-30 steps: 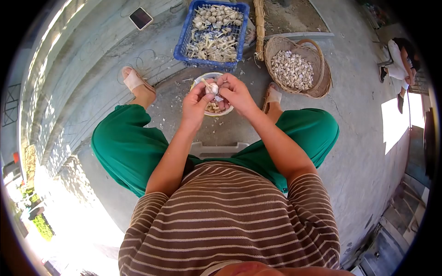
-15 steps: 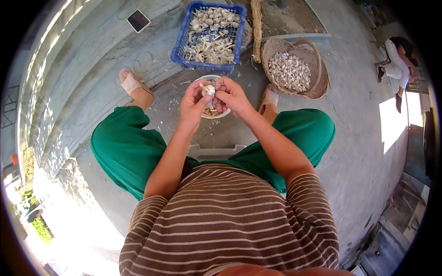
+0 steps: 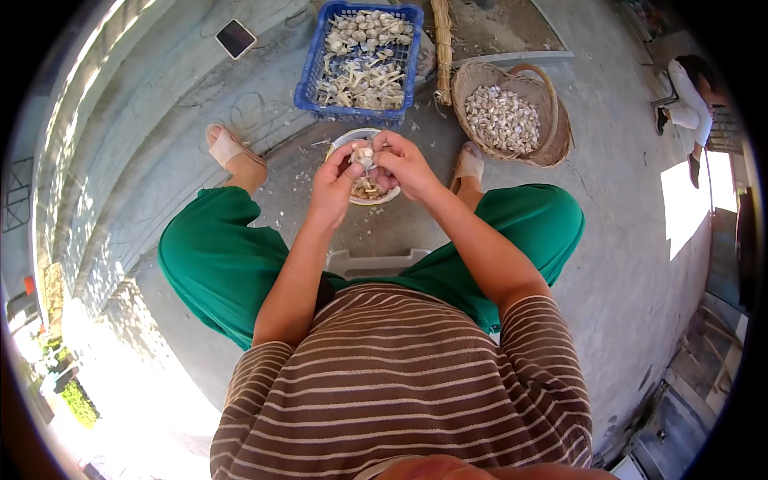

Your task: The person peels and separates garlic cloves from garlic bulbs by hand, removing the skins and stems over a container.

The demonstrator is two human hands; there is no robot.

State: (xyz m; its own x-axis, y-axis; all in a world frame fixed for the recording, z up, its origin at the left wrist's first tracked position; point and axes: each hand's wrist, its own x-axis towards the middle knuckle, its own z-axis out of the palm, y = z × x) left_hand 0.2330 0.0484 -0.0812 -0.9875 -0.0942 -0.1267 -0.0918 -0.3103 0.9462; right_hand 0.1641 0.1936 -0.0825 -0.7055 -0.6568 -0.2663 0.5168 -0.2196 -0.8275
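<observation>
A whitish garlic bulb (image 3: 364,157) is held between my two hands, above a round bowl (image 3: 374,201) on the ground. My left hand (image 3: 333,178) is closed around the bulb's left side, thumb on top. From the right, the fingers of my right hand (image 3: 406,166) pinch the same bulb. Pale scraps and bits of garlic lie in the bowl, partly hidden by my hands.
Beyond the bowl stands a blue plastic crate (image 3: 302,94) with garlic bulbs and dry stalks. A wicker basket (image 3: 563,136) of loose cloves is at the right, beside a straw bundle (image 3: 442,48). A phone (image 3: 236,38) lies upper left. Another person (image 3: 690,100) sits far right.
My fingers have shifted a little on the garlic bulb, which looks turned, its stem less visible. The whole view has moved slightly; crate and basket stay in place.
</observation>
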